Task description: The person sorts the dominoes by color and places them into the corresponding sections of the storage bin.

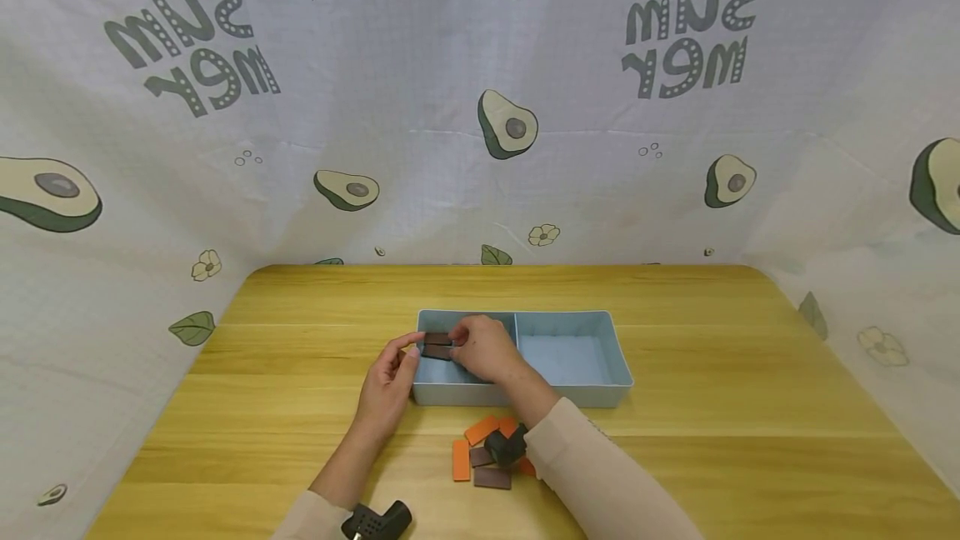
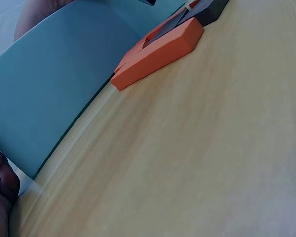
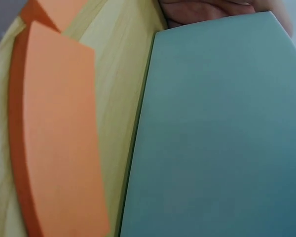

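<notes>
Left hand [image 1: 387,386] and right hand [image 1: 486,348] flank two brown blocks [image 1: 437,339], long axes running left-to-right; I cannot confirm either grip.

Avocado-print white cloth [image 1: 420,90] hangs behind a wooden table [image 1: 750,407].

We see a wood-grained table [image 1: 750,373], and behind it and along both sides a pale cloth [image 1: 420,65] printed with avocados [image 1: 507,125], leaves [image 1: 192,328], flowers [image 1: 543,235] and, twice over, grey "summer" lettering [image 1: 681,65] running backwards.

Tray [image 1: 468,395] on table [image 1: 712,340]; blocks [image 1: 437,352] in left compartment [image 1: 441,373]; loose blocks [image 1: 461,461] before it.
</notes>
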Demonstrator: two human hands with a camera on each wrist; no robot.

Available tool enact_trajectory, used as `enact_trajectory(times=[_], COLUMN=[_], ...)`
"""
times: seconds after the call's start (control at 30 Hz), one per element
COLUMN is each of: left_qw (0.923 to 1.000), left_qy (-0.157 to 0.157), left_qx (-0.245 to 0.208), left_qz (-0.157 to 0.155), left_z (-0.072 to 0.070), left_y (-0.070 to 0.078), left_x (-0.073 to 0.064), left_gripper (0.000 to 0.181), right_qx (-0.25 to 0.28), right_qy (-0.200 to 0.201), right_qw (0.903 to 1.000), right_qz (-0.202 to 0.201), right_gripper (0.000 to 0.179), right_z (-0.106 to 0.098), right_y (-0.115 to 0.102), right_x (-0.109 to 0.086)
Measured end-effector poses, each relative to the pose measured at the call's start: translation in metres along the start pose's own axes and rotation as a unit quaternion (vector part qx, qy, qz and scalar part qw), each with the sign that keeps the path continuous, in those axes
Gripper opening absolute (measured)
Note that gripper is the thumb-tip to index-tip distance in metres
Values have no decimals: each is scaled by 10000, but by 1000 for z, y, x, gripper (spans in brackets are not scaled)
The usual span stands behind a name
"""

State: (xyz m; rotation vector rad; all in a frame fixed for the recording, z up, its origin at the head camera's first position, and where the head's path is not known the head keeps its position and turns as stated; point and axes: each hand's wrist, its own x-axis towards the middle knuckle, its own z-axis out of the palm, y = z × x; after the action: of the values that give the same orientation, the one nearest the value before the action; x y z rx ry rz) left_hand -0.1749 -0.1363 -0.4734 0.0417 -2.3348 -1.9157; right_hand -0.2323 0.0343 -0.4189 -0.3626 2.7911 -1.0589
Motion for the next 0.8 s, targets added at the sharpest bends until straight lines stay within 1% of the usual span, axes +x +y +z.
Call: enact_trajectory(times=[0.1, 0.47, 0.63, 0.73, 0.8], left_qw=[10000, 10000, 10000, 10000, 10000], left_qy=[-1, -32, -8, 3, 19], left_qx=[-6, 6, 27, 46, 61], left_qz=[6, 17, 35, 43, 47], left_z=[-1, -1, -1, -1, -1], left_y=[0, -1, -1, -1, -1], left_x=[0, 0, 0, 0, 0], left_gripper=[28, 29, 29, 29, 29], right_qx=[104, 370, 460, 684, 1067], right_qy=[-3, -55, 16, 167, 254], right_qw=[9999, 9993, 9989, 9975, 9940], right_qz=[-21, 99, 103, 77, -27], right_gripper=[15, 13, 15, 14, 13], right_z=[0, 1, 1, 0, -2], right_y=[0, 0, 0, -1, -3], right_x=[0, -1, -1, -2, -4])
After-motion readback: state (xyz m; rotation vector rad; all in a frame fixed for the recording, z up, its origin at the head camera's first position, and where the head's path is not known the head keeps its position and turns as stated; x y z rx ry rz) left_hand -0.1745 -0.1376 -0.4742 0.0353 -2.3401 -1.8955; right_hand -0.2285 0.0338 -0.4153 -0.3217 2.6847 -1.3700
